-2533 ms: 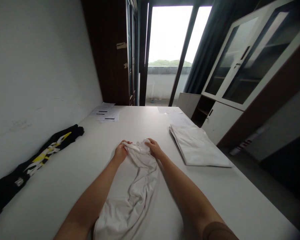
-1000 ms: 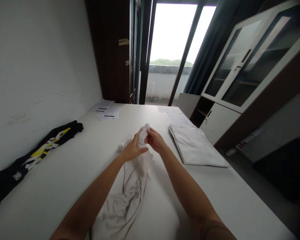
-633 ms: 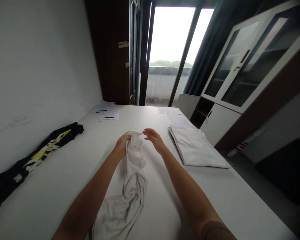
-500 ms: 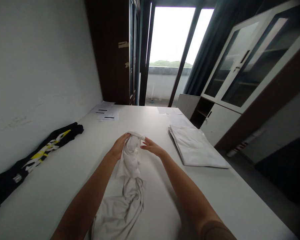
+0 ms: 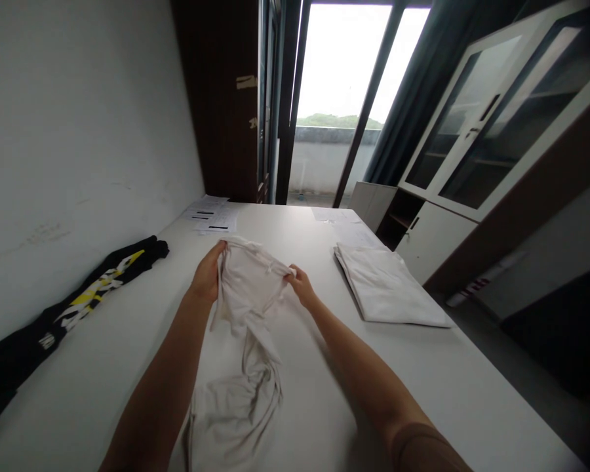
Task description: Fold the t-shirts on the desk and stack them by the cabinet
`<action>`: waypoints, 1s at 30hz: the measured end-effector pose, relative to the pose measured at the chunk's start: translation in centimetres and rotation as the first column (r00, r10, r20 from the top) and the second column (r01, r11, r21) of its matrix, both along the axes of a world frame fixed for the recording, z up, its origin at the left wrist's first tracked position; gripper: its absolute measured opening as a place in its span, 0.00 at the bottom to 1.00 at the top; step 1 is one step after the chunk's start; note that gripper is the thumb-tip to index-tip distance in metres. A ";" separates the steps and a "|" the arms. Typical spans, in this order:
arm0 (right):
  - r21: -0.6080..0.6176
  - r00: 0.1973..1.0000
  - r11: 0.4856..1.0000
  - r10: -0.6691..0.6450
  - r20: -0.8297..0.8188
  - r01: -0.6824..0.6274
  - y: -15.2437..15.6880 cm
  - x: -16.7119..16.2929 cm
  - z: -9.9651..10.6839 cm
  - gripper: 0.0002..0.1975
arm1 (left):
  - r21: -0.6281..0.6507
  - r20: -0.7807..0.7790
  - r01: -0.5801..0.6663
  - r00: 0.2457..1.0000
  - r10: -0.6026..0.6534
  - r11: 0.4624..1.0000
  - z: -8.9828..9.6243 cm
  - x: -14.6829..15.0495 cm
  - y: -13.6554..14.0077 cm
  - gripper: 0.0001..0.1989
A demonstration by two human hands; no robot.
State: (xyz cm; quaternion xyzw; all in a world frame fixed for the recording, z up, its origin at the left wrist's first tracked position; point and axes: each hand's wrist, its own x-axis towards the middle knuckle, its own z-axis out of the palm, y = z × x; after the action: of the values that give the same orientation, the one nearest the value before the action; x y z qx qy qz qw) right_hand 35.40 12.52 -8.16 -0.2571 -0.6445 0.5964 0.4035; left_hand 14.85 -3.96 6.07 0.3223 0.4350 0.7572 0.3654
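An off-white garment (image 5: 248, 278) of soft, thin cloth lies twisted and wrinkled along the white table, its far end lifted and spread between my hands. My left hand (image 5: 208, 272) grips the upper left corner of that edge, thumb on top. At the other end of the edge, my right hand (image 5: 301, 286) pinches the cloth between thumb and fingers. The edge looks like a band, pulled fairly taut, with a small tie or tag near its middle. Nearer to me the cloth bunches into a twist, then widens toward my body. Its exact kind is unclear.
A folded white cloth (image 5: 391, 285) lies to the right on the table (image 5: 319, 387). Along the left wall (image 5: 78, 131) rests a folded black garment (image 5: 93, 295) with yellow and white print. Printed papers (image 5: 216, 216) lie at the far left corner. A glass-door cabinet (image 5: 435, 213) stands at right.
My hands have moved apart, the left one leftward and slightly away from me. The garment's bunched far end is now stretched open between them, and my right fingers have closed on its edge.
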 end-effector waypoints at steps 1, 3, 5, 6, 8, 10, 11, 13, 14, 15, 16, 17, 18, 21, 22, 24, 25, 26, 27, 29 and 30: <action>0.031 0.995 0.995 -0.098 -0.025 0.099 0.2 0.7 0.4 0.13 | 0.005 -0.001 -0.004 1.000 0.004 1.000 0.2 -0.6 -0.2 0.20; 0.111 0.969 0.963 -0.239 -0.063 0.245 0.7 2.3 1.8 0.14 | 0.006 -0.023 -0.003 1.000 0.003 1.000 0.7 -1.9 -0.4 0.23; 0.226 0.953 0.927 -0.300 -0.036 0.301 1.1 4.2 3.9 0.15 | -0.008 -0.126 -0.014 0.992 0.013 1.000 1.1 -3.6 -0.4 0.26; 0.313 0.944 0.897 -0.329 -0.001 0.313 1.3 5.3 5.2 0.16 | -0.017 -0.231 -0.039 0.972 0.034 0.999 1.5 -4.6 -0.4 0.27; 0.494 0.924 0.829 -0.364 0.119 0.263 1.3 7.3 8.2 0.15 | -0.017 -0.540 -0.144 0.834 0.112 0.989 2.6 -6.6 -0.6 0.26; 0.652 0.882 0.751 -0.373 0.289 0.105 1.0 9.3 11.6 0.14 | 0.012 -0.840 -0.298 0.514 0.171 0.955 4.3 -8.6 -1.1 0.23; 0.714 0.853 0.700 -0.378 0.361 0.008 0.7 10.2 13.3 0.13 | 0.034 -0.934 -0.378 0.316 0.164 0.925 5.4 -9.4 -1.4 0.22; 0.801 0.782 0.578 -0.424 0.458 -0.155 0.0 11.7 16.8 0.14 | 0.088 -0.996 -0.509 -0.033 0.082 0.856 7.9 -10.7 -2.4 0.20; 0.839 0.735 0.507 -0.489 0.469 -0.198 -0.4 12.3 18.5 0.16 | 0.120 -0.987 -0.549 -0.158 0.039 0.827 9.4 -11.1 -2.9 0.19; 0.872 0.683 0.436 -0.567 0.460 -0.225 -0.7 12.9 20.2 0.17 | 0.156 -0.968 -0.571 -0.250 0.011 0.806 10.8 -11.4 -3.4 0.19; 0.891 0.632 0.378 -0.634 0.446 -0.251 -1.0 13.4 21.7 0.18 | 0.197 -0.949 -0.578 -0.316 0.006 0.792 12.2 -11.6 -3.9 0.20; 0.901 0.588 0.335 -0.684 0.433 -0.274 -1.3 13.9 23.2 0.18 | 0.238 -0.931 -0.571 -0.364 0.017 0.786 13.6 -11.6 -4.3 0.20; 0.911 0.553 0.302 -0.725 0.410 -0.280 -1.5 14.3 24.6 0.16 | 0.273 -0.916 -0.554 -0.399 0.037 0.786 14.8 -11.5 -4.7 0.21; 0.954 0.521 0.238 -0.800 0.298 -0.181 -2.1 15.8 28.1 0.11 | 0.339 -0.880 -0.452 -0.463 0.108 0.825 17.5 -10.9 -5.8 0.24; 0.966 0.534 0.229 -0.806 0.257 -0.119 -2.3 16.4 28.9 0.09 | 0.353 -0.866 -0.410 -0.483 0.129 0.841 18.0 -10.6 -6.2 0.25; 0.967 0.599 0.254 -0.778 0.190 0.023 -2.9 17.5 30.1 0.06 | 0.384 -0.828 -0.335 -0.537 0.160 0.860 18.6 -10.2 -7.0 0.27; 0.952 0.642 0.290 -0.749 0.161 0.101 -3.3 17.9 30.5 0.06 | 0.406 -0.805 -0.312 -0.567 0.174 0.859 18.8 -10.1 -7.5 0.27; 0.925 0.682 0.333 -0.721 0.126 0.181 -3.7 18.3 30.7 0.06 | 0.431 -0.781 -0.301 -0.596 0.185 0.851 18.9 -10.2 -8.0 0.28; 0.892 0.712 0.368 -0.698 0.078 0.263 -4.1 18.6 30.9 0.07 | 0.460 -0.761 -0.303 -0.619 0.195 0.835 19.1 -10.4 -8.5 0.29; 0.818 0.735 0.390 -0.676 -0.058 0.423 -5.1 18.8 31.1 0.09 | 0.515 -0.731 -0.326 -0.651 0.207 0.793 19.6 -11.0 -9.4 0.31; 0.784 0.734 0.381 -0.666 -0.136 0.491 -5.7 18.7 31.4 0.10 | 0.531 -0.717 -0.333 -0.666 0.204 0.779 19.9 -11.4 -9.8 0.32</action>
State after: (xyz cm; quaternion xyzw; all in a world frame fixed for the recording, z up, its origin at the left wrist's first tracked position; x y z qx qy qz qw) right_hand 54.13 6.84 23.20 -0.3241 -0.7400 0.0460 0.5875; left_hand 3.41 -13.73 25.98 0.6177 0.6231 0.1381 -0.4594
